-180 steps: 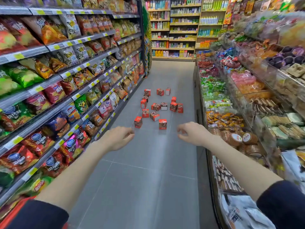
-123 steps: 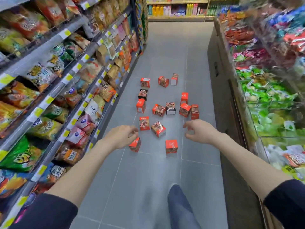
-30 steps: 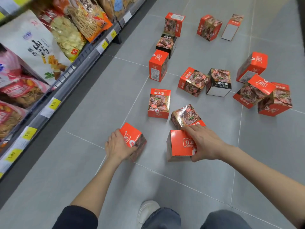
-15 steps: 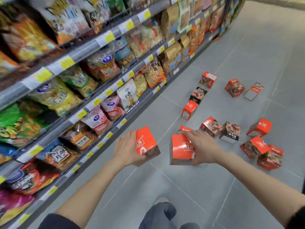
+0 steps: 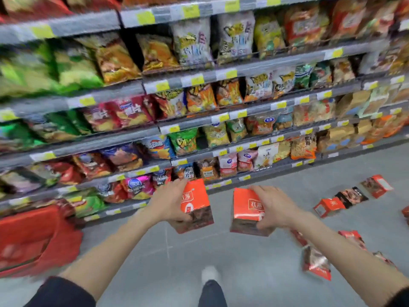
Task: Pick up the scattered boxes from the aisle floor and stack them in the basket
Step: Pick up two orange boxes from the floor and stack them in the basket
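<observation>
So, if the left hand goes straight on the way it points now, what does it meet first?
Probably the snack bags on the low shelf, just beyond the orange box that the left hand holds; depth is unclear.

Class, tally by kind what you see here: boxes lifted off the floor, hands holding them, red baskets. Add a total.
Lifted boxes: 2 (left box, right box)
Hands: 2 (left hand, right hand)
Red basket: 1
Total: 5
</observation>
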`<state>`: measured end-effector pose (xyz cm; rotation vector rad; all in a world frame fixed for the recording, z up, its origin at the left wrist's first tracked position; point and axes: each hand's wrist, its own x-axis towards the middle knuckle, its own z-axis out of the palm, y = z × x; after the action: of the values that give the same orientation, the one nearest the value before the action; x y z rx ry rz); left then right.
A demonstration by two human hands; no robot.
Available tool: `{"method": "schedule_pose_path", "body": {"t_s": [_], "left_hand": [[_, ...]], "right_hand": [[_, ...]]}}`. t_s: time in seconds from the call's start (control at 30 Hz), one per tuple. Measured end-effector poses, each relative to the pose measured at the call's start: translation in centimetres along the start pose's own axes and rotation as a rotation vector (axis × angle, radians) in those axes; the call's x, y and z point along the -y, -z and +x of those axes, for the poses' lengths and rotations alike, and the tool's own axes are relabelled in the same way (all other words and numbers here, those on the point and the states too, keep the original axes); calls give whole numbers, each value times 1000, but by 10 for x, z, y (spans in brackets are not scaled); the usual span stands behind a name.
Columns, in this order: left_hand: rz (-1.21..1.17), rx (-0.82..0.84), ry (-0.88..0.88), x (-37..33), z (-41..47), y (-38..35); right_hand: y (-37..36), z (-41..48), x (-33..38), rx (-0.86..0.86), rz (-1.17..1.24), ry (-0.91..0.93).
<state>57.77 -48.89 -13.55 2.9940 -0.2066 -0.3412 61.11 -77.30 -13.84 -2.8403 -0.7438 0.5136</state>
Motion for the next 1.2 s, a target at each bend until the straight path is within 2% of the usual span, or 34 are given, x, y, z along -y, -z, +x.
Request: {"method": "schedule_pose_path", "body": {"t_s": [0.37, 0.5, 0.73, 0.97, 1.2], "left_hand": [[-63, -70, 436, 162, -251, 38], [-95, -46, 574, 224, -336, 31], [-152, -36, 711, 328, -474, 32], [-158, -89, 832, 420, -562, 35], [-186, -111, 876, 515, -596, 32]], "right_hand": [[19, 38, 260, 15, -166, 460], [4, 44, 364, 55, -169, 562], [-28, 48, 546, 125, -163, 703], [-54, 72, 685, 159, -168, 840], [-78, 125, 791, 189, -202, 928]]}}
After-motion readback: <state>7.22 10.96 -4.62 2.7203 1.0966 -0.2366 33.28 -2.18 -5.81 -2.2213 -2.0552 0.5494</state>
